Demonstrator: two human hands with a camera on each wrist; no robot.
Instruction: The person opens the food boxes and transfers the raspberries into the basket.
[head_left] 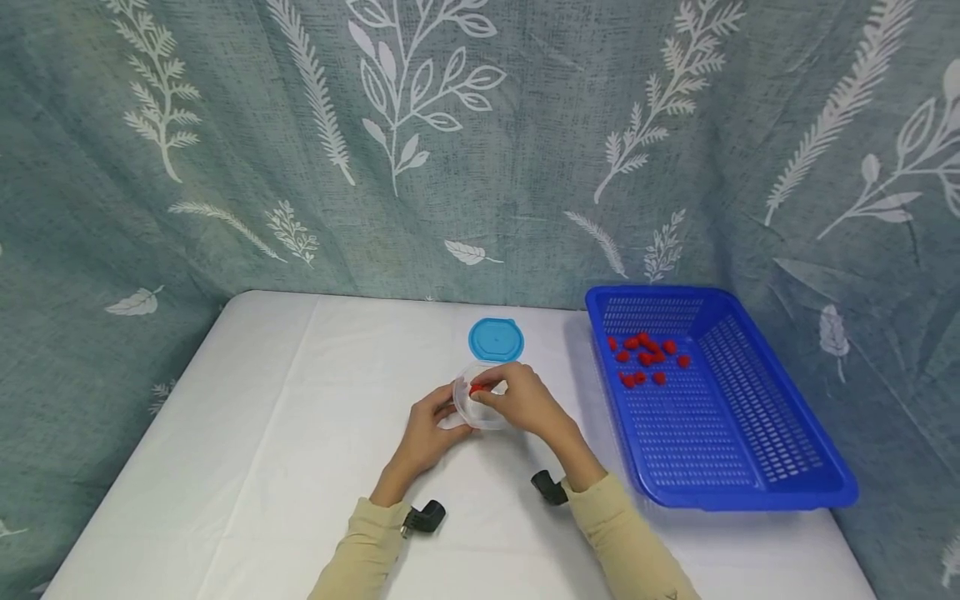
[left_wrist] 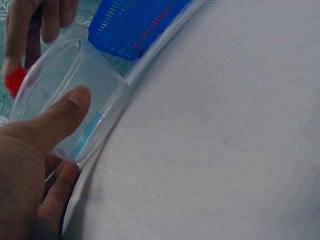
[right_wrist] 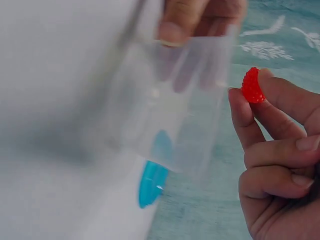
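A clear plastic tub point(head_left: 487, 419) stands on the white table, its round mouth upward. My left hand point(head_left: 423, 433) grips it from the left; in the left wrist view the thumb presses on the near wall and fingers reach under the far side. Over the mouth, my right hand point(head_left: 531, 404) pinches a red raspberry point(right_wrist: 252, 86) between thumb and fingertips. Its bumpy surface shows plainly in the right wrist view. A round blue lid point(head_left: 496, 340) lies flat just behind the tub. The inside bottom of the tub is mostly hidden by the right hand.
To the right sits a large blue perforated basket point(head_left: 690, 442), with several more red raspberries point(head_left: 645, 358) scattered in its far part. The white tablecloth point(head_left: 300, 467) covers the table, and a green leaf-patterned curtain point(head_left: 525, 225) hangs behind it.
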